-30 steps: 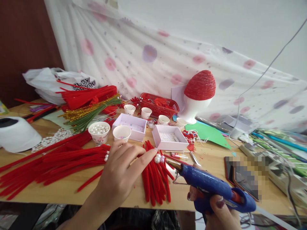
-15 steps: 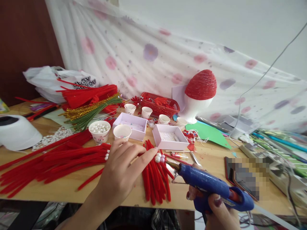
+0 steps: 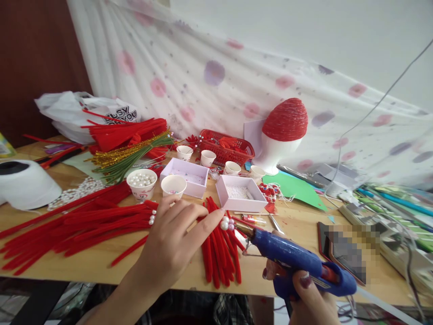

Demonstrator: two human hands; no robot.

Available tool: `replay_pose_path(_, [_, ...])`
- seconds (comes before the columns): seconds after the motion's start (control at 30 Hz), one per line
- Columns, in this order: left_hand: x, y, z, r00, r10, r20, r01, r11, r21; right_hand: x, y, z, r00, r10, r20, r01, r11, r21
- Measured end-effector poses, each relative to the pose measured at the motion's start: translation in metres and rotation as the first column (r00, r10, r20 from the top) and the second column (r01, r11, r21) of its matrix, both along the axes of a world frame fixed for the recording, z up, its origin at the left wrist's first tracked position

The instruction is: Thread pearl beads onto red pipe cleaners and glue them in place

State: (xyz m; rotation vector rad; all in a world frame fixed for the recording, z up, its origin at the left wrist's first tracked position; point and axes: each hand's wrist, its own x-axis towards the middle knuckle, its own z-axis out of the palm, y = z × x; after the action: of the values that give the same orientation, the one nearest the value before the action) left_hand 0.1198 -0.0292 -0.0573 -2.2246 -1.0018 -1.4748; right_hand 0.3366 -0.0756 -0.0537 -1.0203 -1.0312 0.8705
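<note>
My left hand (image 3: 177, 232) reaches over a bundle of red pipe cleaners (image 3: 221, 262), its index finger stretched beside a few white and lilac pearl beads (image 3: 225, 223). Its fingers close on the beaded end of the bundle; the thumb is hidden. In my right hand (image 3: 309, 291) is a blue hot glue gun (image 3: 291, 257), with a clear glue stick (image 3: 385, 307) out of its back. The metal nozzle points left, right by the beads; whether it touches them I cannot tell. Left of my hand lie more red pipe cleaners (image 3: 84, 230) with pearls at one end.
Behind my hands stand a paper cup of pearls (image 3: 141, 185), another cup (image 3: 173, 185), and white boxes (image 3: 241, 205) of small beads. Further back are a red basket (image 3: 246, 160) and a red-wrapped white form (image 3: 284, 122). A phone (image 3: 341, 253) and power strip (image 3: 382, 243) lie right.
Both hands and the glue gun stay almost where they were, with the nozzle still by the pearl beads. The whole view has shifted very slightly.
</note>
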Motion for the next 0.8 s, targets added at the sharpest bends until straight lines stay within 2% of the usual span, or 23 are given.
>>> replay_pose_path(0.27, [0.0004,0.0031,-0.0013,1.000,0.022,-0.005,-0.022,1.000,0.014,-0.0010,0.0017,0.0001,0.999,0.036,-0.003,-0.036,0.999,0.010])
replay_pose_path(0.43, [-0.0007,0.0015,-0.0001,1.000,0.013,-0.022,-0.013,1.000,0.007,0.0016,0.0013,-0.0012,1.000,-0.010,0.004,0.010,1.000,-0.020])
replay_pose_path(0.67, [-0.0009,0.0009,0.0014,1.000,0.020,0.004,-0.020,1.000,0.013,-0.0013,0.0006,0.0009,0.999,0.037,0.004,-0.037,0.999,-0.003])
replay_pose_path(0.8, [-0.0013,0.0009,0.0001,0.999,0.033,0.005,-0.033,0.999,0.002,-0.0013,0.0019,-0.0009,0.998,-0.001,0.056,-0.003,0.998,0.069])
